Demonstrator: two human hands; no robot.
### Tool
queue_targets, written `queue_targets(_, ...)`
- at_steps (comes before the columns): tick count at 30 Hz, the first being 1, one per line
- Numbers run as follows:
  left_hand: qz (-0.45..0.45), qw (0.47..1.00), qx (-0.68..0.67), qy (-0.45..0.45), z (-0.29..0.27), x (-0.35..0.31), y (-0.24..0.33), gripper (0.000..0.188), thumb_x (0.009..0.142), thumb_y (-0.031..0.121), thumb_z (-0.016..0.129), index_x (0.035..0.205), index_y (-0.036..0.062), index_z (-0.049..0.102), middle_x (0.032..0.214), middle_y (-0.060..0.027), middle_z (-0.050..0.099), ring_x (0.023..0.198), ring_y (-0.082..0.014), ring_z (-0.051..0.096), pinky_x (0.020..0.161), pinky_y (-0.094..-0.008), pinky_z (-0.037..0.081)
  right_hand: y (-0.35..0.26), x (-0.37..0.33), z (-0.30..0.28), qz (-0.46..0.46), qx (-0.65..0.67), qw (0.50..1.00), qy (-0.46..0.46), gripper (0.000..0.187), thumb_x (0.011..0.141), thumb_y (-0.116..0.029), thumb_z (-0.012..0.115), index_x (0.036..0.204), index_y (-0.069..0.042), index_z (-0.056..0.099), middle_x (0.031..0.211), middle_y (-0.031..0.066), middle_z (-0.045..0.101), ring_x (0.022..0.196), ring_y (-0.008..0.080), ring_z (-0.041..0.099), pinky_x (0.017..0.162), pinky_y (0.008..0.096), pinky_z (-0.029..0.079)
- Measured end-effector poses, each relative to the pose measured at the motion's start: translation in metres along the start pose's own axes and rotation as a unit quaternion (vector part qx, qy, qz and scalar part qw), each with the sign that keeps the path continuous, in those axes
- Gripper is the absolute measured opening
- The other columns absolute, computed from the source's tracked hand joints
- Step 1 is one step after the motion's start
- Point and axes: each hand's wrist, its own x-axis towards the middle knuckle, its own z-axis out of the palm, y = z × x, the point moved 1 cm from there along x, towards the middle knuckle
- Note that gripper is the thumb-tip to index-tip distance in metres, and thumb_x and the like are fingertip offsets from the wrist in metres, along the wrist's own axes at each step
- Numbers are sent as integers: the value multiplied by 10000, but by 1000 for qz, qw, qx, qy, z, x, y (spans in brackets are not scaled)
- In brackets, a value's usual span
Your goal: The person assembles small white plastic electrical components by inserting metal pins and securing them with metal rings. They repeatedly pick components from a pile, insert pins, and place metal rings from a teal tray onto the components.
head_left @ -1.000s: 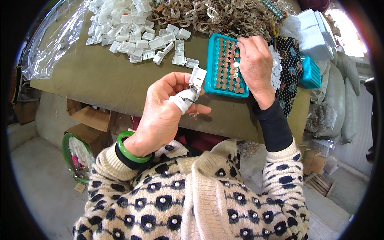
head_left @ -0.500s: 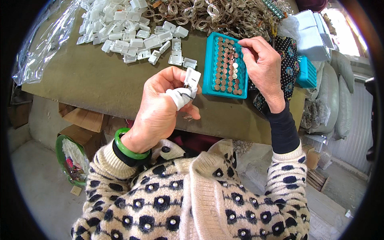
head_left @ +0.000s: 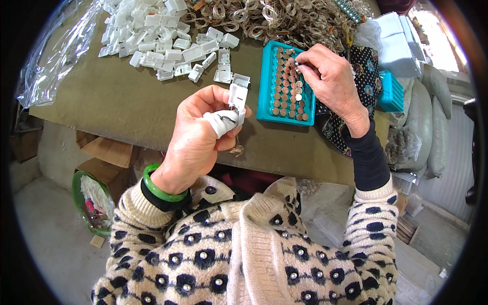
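Note:
My left hand point(head_left: 195, 129) is closed around a small white plastic battery case point(head_left: 238, 95) with its lid swung up. White wrapping point(head_left: 221, 123) covers one finger of that hand, and a bit of thin wire point(head_left: 237, 150) hangs below it. Over the right side of a teal tray point(head_left: 261, 104), my right hand point(head_left: 328, 76) pinches a small shiny button cell, mostly hidden by the fingertips. Rows of copper-coloured round button cells point(head_left: 277, 95) stand in the tray, a few of them silvery.
White battery cases point(head_left: 168, 53) lie heaped at the far left, beside clear plastic film point(head_left: 56, 61). Bundles of coiled wire point(head_left: 264, 20) cover the table's far side. Right of the tray are a dark patterned cloth point(head_left: 363, 76), another teal tray point(head_left: 390, 91) and stacked white packs point(head_left: 396, 43).
My right hand has shifted left over the tray, its fingertips now lower among the cells. My left hand has moved slightly left, turning the battery case more upright.

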Motion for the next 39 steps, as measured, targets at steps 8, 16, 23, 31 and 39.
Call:
queue_targets(8, 26, 999, 20, 25, -1, 0, 2, 126, 865, 68, 672, 973, 66, 608, 935, -94, 647, 640, -108, 541, 481, -215, 376, -6, -26, -7, 17, -2, 998, 61, 100, 823, 28, 683, 915, -2, 658, 856, 110, 627, 719, 269, 639, 630, 338, 512)
queue_targets(16, 16, 998, 44, 35, 4, -1, 2, 174, 885, 74, 645, 1050, 24, 624, 996, -107, 673, 696, -136, 593, 561, -258, 459, -6, -20, -5, 136, 149, 977, 67, 94, 842, -18, 692, 934, -7, 715, 852, 94, 666, 699, 179, 646, 632, 281, 502)
queue_targets(23, 15, 996, 70, 54, 15, -2, 3, 271, 886, 18, 643, 1152, -33, 642, 992, -123, 699, 779, -189, 695, 697, -346, 610, 1, -20, 7, 15, -43, 998, 31, 109, 817, 3, 671, 924, 21, 685, 842, 156, 627, 800, 326, 641, 673, 403, 525)
queue_targets(31, 65, 998, 8, 19, 7, -3, 4, 293, 869, -11, 672, 1161, -34, 651, 1028, -174, 708, 787, -228, 721, 772, -404, 631, -2, -23, 7, 73, -23, 997, 6, 69, 820, 29, 655, 883, 9, 637, 848, 149, 600, 750, 352, 637, 658, 423, 532)
queue_targets(39, 71, 997, 30, 30, 11, -1, 7, 344, 871, -12, 681, 1206, -52, 616, 1073, -166, 684, 895, -251, 710, 792, -401, 626, -10, -15, 3, 4, -64, 997, -41, 77, 812, 7, 612, 886, 9, 635, 824, 174, 597, 803, 373, 626, 689, 444, 519)
